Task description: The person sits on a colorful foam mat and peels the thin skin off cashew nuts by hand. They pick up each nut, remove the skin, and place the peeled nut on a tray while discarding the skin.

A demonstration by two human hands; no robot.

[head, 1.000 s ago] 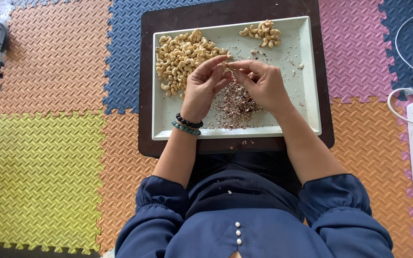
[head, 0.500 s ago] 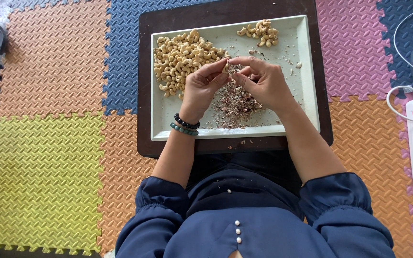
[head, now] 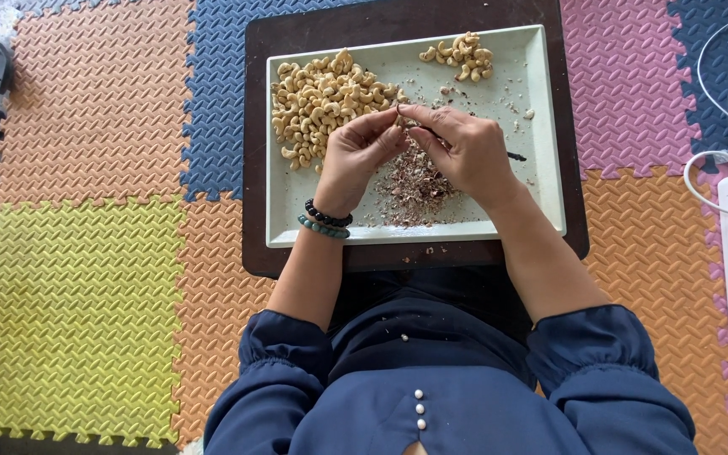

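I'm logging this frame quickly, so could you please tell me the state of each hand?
Left hand: fingers pinched on a cashew.
Right hand: closed on a thin dark tool, fingertips at the same cashew.

I see dark blue gathered sleeves point(head: 608, 371) and a matching top with small pearl buttons point(head: 419, 409) down its front. My left wrist wears two beaded bracelets point(head: 325, 221), one black, one teal.

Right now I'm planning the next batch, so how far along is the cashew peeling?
Early. The small pile at the tray's far corner looks finished, with skin scraps heaped mid-tray. The left hand and right hand meet over one nut, mostly hidden. The big pile looks still to do.
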